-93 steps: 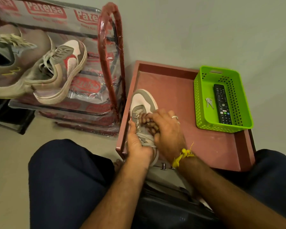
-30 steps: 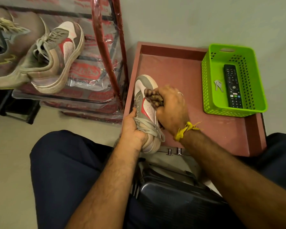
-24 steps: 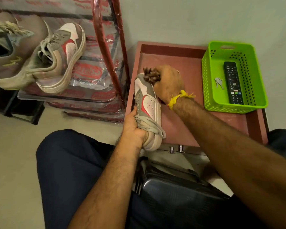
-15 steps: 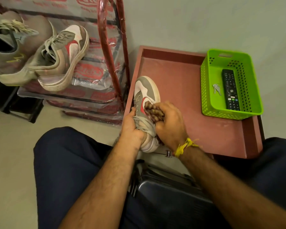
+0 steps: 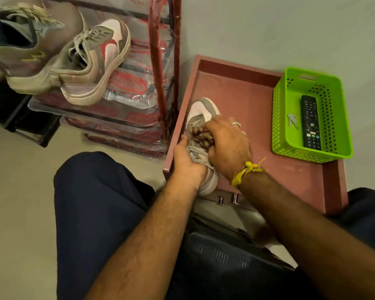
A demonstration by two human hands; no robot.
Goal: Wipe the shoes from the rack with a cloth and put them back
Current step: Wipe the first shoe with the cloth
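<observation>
Two hands work on one light sneaker (image 5: 200, 114) in the red tray (image 5: 243, 83): my left hand (image 5: 185, 159) grips its stiff laced middle, my right hand (image 5: 226, 144) pinches the soft cloth (image 5: 198, 135) beside it.

Three shoes (image 5: 200, 118), one cloth (image 5: 200, 135), one basket (image 5: 290, 148), one remote (image 5: 311, 122)

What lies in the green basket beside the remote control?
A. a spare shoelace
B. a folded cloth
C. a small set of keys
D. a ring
C: a small set of keys lies on the floor of the green basket, just left of the remote control.
</observation>
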